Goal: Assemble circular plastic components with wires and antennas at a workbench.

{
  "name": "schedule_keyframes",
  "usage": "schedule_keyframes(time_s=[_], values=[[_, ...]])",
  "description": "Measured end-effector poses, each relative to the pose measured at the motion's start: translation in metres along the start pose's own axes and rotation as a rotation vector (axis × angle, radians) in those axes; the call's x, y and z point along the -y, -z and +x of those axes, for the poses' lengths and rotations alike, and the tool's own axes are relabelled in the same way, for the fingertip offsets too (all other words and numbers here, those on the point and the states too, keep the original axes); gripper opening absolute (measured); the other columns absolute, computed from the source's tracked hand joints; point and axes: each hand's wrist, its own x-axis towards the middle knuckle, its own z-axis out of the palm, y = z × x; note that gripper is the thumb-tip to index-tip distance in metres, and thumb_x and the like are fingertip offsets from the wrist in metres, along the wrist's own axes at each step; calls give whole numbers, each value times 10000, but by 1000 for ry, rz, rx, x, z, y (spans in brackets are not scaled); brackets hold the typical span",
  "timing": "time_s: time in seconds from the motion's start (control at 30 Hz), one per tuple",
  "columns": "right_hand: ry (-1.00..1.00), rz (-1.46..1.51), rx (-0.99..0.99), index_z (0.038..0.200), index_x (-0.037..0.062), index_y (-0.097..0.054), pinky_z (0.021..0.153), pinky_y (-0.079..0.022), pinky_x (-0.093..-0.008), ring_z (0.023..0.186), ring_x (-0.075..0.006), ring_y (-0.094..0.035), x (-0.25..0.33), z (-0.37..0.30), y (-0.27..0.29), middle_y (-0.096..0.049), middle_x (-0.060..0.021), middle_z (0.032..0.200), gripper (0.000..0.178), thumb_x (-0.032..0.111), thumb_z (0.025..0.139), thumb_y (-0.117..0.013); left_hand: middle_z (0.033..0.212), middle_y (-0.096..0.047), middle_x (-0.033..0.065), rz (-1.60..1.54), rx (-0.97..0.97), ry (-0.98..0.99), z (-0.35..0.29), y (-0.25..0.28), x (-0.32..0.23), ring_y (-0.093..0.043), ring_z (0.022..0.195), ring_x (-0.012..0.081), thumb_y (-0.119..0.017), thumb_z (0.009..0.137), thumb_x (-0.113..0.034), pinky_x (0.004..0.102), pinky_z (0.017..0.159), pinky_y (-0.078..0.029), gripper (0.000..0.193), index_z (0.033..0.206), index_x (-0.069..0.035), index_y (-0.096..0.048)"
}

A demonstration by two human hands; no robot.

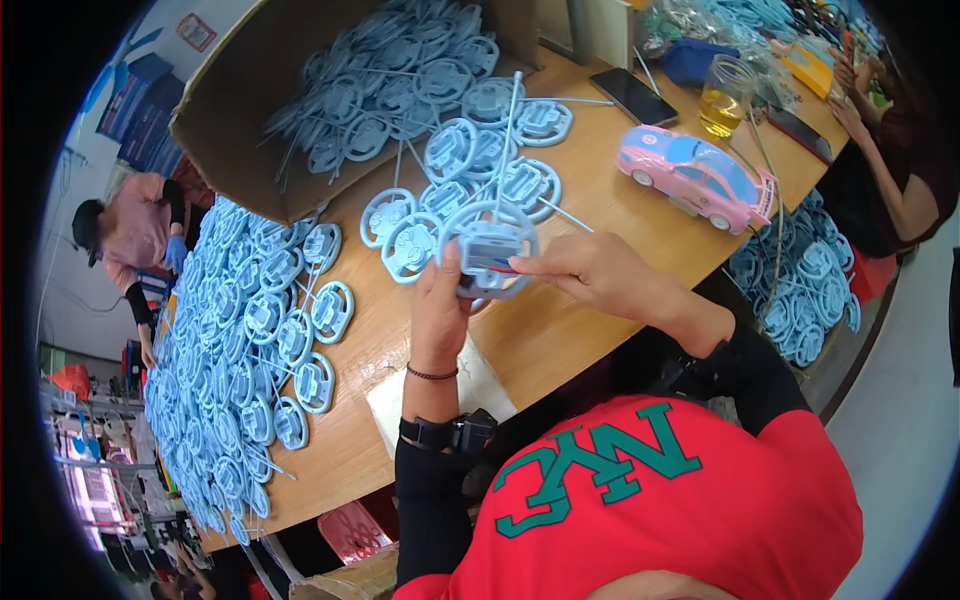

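Above the table [575, 330], the blue wheel [488, 244] could twist loose if the right hand [600, 275], fingertips pinching a thin red piece [501, 269] against it, pushes harder than the left hand [438, 312], thumb and fingers pinching 1 edge, can resist.

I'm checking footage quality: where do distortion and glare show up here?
Head view: the fisheye scene bends toward black curved rims at both sides; lower left, a bright pinkish-white window-like panel looks washed out; centre, the light blue plastic wheel is clearly outlined.
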Motion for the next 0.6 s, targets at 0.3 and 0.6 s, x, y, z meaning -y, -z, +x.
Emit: schedule_keyframes(time_s=[0.3,0.6], values=[[-24,218,-68,1135,90,-677,627,-470,-343,691,-272,-607,0,0,5,-631,-124,777,278,81,863,-621,1505,-226,259,-729,-178,-751,36,176,-203,-258,1394,376,-564,861,-555,523,1160,-223,980,1464,53,-89],[-85,224,-4,1151,88,-669,633,-466,-346,684,-269,-602,-10,-6,6,-622,-129,765,286,87,869,-618,1367,-490,162,1832,212,-582,30,104,-46,-409,1316,356,-629,779,-79,466,1053,-373,632,1377,-46,-428]])
